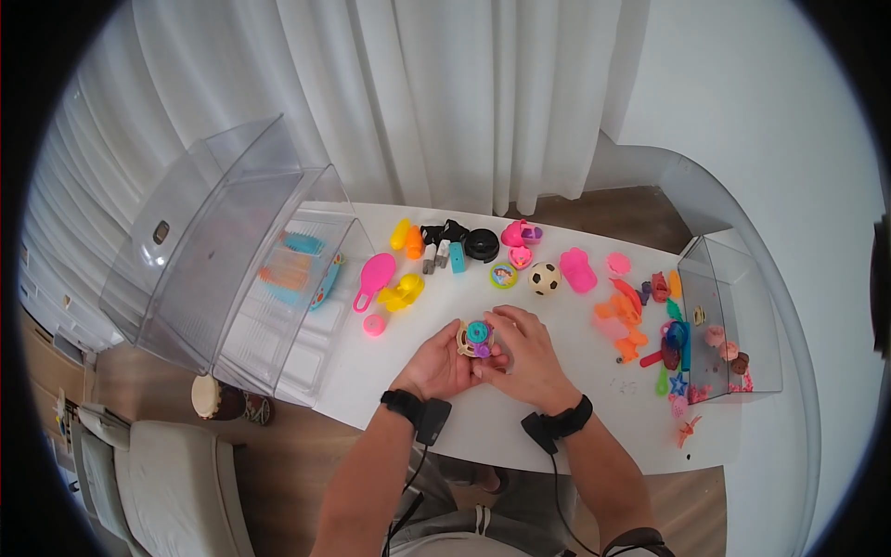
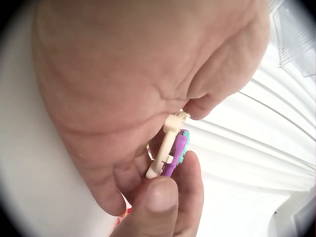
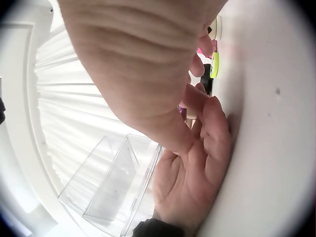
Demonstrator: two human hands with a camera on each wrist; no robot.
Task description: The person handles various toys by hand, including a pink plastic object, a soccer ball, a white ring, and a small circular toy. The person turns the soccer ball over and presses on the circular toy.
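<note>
A small cream plastic toy (image 1: pixel 467 345) with a teal round part and purple pieces is held between both hands above the white table. My left hand (image 1: pixel 432 365) grips its cream side, palm turned up, with the thumb at its edge in the left wrist view. From the other side my right hand (image 1: pixel 536 362) pinches the toy between thumb and fingers. In the left wrist view the purple piece (image 2: pixel 177 148) lies alongside the cream body. Fingers hide most of the toy in the right wrist view.
A clear open bin (image 1: pixel 320 367) holding a blue-and-orange item stands left; another clear bin (image 1: pixel 756 325) stands right. Along the back lie a pink paddle (image 1: pixel 377 276), yellow toy (image 1: pixel 403 292), black bowl (image 1: pixel 481 244) and soccer ball (image 1: pixel 545 278). Orange toys (image 1: pixel 624 311) and several small colourful pieces lie right.
</note>
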